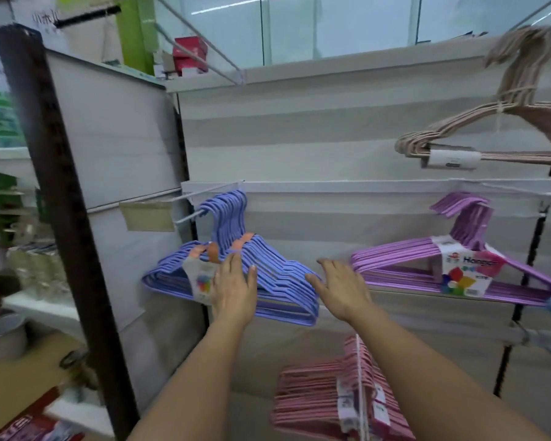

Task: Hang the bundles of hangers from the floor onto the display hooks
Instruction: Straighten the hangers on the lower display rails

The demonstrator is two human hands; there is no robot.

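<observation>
Head cam: blue hanger bundle hangs by its hooks on a white display hook, left part of the wall panel. Left hand lies flat on the bundle's front, fingers straight & together, not curled round anything. Right hand sits just beside the bundle's right end, fingers spread & relaxed; thumb prob. touching the tips, hard to tell. Purple bundle hangs to the right, beige bundle above it, pink bundle lower down betw. the forearms. Cardboard box bottom left.
</observation>
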